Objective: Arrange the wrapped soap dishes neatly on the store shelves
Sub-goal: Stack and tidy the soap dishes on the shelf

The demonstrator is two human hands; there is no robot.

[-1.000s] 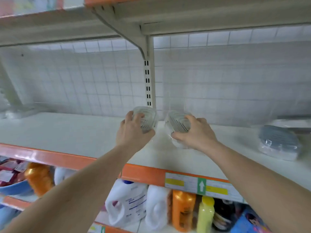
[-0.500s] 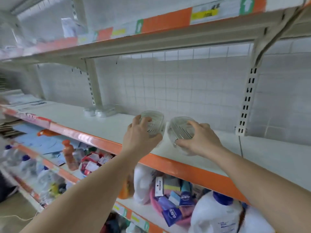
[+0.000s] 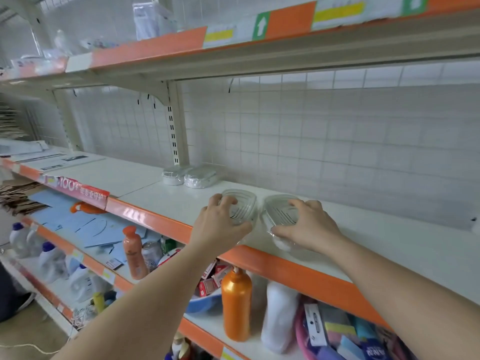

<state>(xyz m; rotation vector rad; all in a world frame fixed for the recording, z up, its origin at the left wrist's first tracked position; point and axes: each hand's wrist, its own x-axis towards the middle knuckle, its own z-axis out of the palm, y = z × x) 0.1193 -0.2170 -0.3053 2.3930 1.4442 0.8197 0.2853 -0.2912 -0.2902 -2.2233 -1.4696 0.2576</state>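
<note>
Two clear wrapped soap dishes sit side by side near the front of the white shelf [image 3: 389, 245]. My left hand [image 3: 220, 227] grips the left soap dish [image 3: 242, 206] from its near side, fingers over its rim. My right hand [image 3: 309, 224] holds the right soap dish [image 3: 279, 211], with thumb on its crinkled wrap at the front. The two dishes almost touch. Further back, by the slotted upright, lie two white wrapped soap dishes [image 3: 191, 176] next to each other.
An orange price strip [image 3: 161, 222] edges the shelf. Below stand an orange bottle [image 3: 236, 305], a white bottle [image 3: 279, 315], a peach bottle [image 3: 133, 253] and packets. The upper shelf [image 3: 233, 55] overhangs. A wire grid backs the shelf. Papers [image 3: 52, 159] lie far left.
The view has swung left along the shelf. Both hands carried the clear dishes leftward and lowered them toward the shelf surface, nearer the white wrapped dishes.
</note>
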